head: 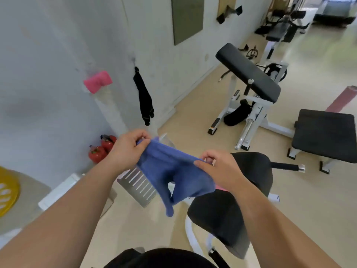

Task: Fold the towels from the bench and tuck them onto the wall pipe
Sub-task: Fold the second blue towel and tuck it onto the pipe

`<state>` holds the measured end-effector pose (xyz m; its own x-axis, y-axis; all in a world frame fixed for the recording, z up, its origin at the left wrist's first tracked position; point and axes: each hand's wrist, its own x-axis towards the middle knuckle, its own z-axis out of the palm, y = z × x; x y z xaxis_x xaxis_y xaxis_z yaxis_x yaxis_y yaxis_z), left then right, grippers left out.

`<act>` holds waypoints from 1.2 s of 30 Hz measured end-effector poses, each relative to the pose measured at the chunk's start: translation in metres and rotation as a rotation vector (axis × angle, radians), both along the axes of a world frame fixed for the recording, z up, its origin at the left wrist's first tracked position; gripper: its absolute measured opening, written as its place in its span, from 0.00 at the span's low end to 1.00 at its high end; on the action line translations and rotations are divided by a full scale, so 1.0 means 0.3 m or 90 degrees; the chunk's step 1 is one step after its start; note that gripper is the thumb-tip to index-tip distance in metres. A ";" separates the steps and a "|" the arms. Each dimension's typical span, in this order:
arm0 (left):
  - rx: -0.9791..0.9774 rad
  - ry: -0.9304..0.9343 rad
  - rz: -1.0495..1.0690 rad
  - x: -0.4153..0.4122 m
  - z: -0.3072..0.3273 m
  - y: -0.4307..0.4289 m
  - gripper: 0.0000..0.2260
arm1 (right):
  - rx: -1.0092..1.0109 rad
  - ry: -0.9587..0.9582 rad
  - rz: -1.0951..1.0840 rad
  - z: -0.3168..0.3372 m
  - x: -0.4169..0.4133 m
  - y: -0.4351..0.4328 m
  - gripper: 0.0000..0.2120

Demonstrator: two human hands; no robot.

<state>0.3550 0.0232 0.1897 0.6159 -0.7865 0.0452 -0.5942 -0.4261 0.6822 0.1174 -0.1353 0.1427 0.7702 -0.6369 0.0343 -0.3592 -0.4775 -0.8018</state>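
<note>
Blue towel (pixel 173 176) up just above the bench (pixel 255 165), left hand (pixel 128 147) pinching one top corner, right hand (pixel 220 169) pinching the other, cloth sagging between. Best now, I'd say: draw the corners taut and level, then match the edges cleanly before going to the wall pipe (pixel 114 115) beyond the bench.

Centre of frame: blue towel (pixel 173 171), plain. Upper left: pink towel (pixel 98 81), plain. Middle: black cloth (pixel 144 97). Left: red extinguishers (pixel 98 151). Lower left edge: yellow disc (pixel 7 190), slotted. Bench seat (pixel 222 213) was black; floor (pixel 309 209) was beige.
</note>
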 end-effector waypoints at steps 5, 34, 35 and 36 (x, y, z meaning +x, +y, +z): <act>-0.011 0.062 0.112 0.142 -0.055 0.185 0.07 | -0.041 0.067 0.076 -0.042 0.152 0.028 0.06; -0.072 0.317 -0.131 0.798 -0.167 0.477 0.07 | 0.050 0.100 0.072 0.047 1.047 0.519 0.05; -0.079 0.326 -0.136 0.814 -0.165 0.490 0.07 | 0.061 0.110 0.075 0.051 1.060 0.529 0.09; -0.084 0.322 -0.146 0.827 -0.163 0.501 0.07 | 0.063 0.110 0.083 0.051 1.077 0.540 0.11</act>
